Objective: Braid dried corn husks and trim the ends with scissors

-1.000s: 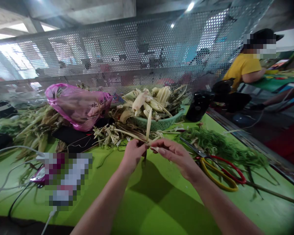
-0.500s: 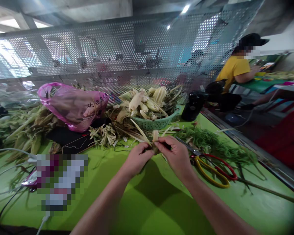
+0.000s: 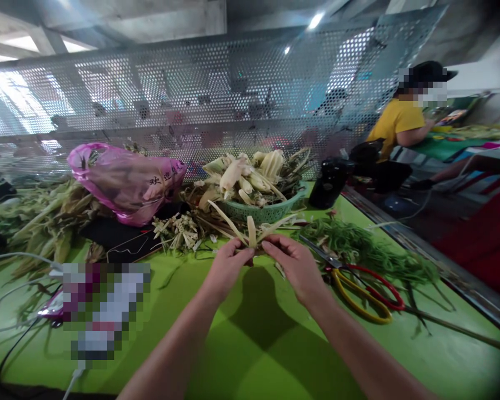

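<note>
Fingers of your left hand (image 3: 228, 268) and right hand (image 3: 299, 266) are pinching pale strips (image 3: 228, 222) tightly; the middle strip (image 3: 251, 230) is now standing taller, making their spread clearer.

Strips (image 3: 251, 229) are cream, the table (image 3: 250, 372) lime green, the bag (image 3: 127, 180) pink.

Site: craft wkshp | wktable (image 3: 241, 347) w/ husks (image 3: 235, 176), scissors (image 3: 336, 263) | perf. metal screen (image 3: 200, 100) | co-worker (image 3: 404, 122) at 2nd table (image 3: 445, 146)

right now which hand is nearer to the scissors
Right. The right hand is just to the left of the scissors, at the pale strips; the left hand is farther left, beyond the right hand from them.
</note>
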`<state>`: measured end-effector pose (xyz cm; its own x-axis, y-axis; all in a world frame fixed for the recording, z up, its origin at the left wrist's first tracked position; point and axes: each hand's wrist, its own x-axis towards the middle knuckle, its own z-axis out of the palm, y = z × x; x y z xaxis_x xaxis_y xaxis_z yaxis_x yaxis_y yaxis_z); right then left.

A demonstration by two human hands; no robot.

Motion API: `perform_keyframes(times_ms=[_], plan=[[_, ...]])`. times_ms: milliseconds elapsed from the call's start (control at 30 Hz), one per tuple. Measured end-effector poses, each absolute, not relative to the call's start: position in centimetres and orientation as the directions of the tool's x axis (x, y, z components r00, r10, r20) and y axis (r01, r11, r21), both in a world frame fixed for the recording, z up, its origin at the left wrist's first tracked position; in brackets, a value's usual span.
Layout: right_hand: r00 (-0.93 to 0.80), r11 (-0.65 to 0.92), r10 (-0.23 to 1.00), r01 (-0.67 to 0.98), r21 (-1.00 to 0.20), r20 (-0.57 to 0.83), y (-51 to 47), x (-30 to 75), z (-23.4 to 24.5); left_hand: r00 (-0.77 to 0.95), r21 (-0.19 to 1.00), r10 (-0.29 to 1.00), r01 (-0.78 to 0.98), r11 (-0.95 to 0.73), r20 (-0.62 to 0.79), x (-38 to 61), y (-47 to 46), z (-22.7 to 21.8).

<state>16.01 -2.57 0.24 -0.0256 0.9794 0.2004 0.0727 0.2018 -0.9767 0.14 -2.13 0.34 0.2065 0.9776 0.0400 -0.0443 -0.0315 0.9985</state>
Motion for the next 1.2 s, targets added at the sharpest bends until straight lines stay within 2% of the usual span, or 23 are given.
perform_keyframes(times_ms=[67, 167, 300, 433, 567, 733, 867, 1000, 1200], plan=[[0.023, 0.239, 0.971, 0.014, -0.971, 0.24, -2.5, 16.1, 0.1, 0.207, 1.0, 0.978, -0.008, -0.016, 0.018, 0.1, -2.1, 0.3], [0.042, 0.278, 0.959, 0.016, -0.96, 0.279, -2.7, 16.1, 0.1, 0.241, 0.999, 0.97, 0.044, 0.013, -0.023, 0.2, -2.0, 0.3], [0.01, 0.395, 0.914, 0.212, -0.894, 0.406, -3.0, 15.8, 0.6, 0.272, 0.993, 0.959, 0.108, 0.055, -0.083, 0.3, -2.0, 0.2], [-0.081, 0.541, 0.822, 0.418, -0.73, 0.563, -3.3, 15.6, 0.8, 0.29, 0.984, 0.957, 0.173, -0.033, -0.018, 0.4, -2.1, -0.1], [-0.115, 0.544, 0.819, 0.464, -0.699, 0.562, -3.3, 15.7, 0.6, 0.335, 0.985, 0.942, 0.146, -0.094, 0.04, 0.3, -2.5, 0.4], [-0.079, 0.449, 0.889, 0.336, -0.828, 0.451, -3.0, 15.9, 0.4, 0.347, 0.999, 0.938, 0.026, -0.025, 0.015, 0.3, -2.9, 1.3], [-0.055, 0.29, 0.957, 0.186, -0.939, 0.285, -2.9, 16.0, 0.8, 0.4, 0.995, 0.915, 0.058, -0.075, 0.046, 0.2, -2.8, 0.9], [-0.076, 0.187, 0.98, 0.05, -0.981, 0.183, -3.2, 16.0, 1.4, 0.509, 0.99, 0.861, 0.129, -0.058, -0.016, 0.1, -2.7, 0.5], [-0.118, 0.136, 0.98, -0.209, -0.969, 0.163, -3.6, 16.2, 2.2, 0.473, 0.986, 0.866, 0.111, 0.122, -0.161, 0.0, -2.5, 0.4]])
